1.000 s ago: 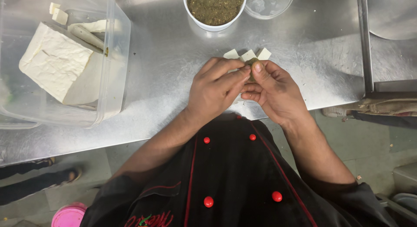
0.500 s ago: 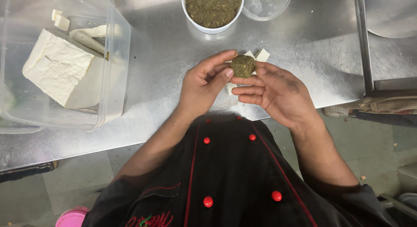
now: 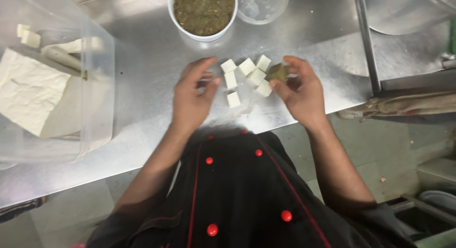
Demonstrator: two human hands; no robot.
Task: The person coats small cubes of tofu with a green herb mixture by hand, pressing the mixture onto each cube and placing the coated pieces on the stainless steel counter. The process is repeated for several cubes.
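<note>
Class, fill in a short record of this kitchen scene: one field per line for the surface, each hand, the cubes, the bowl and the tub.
Surface: steel counter
Right hand: pinches a green-coated piece in its fingertips
Left hand: open, holds nothing, beside the cubes
White cubes: six, loose on the counter between the hands
Bowl: white, filled with a green-brown mix
Tub: clear plastic, holds a large white block and smaller pieces
</note>
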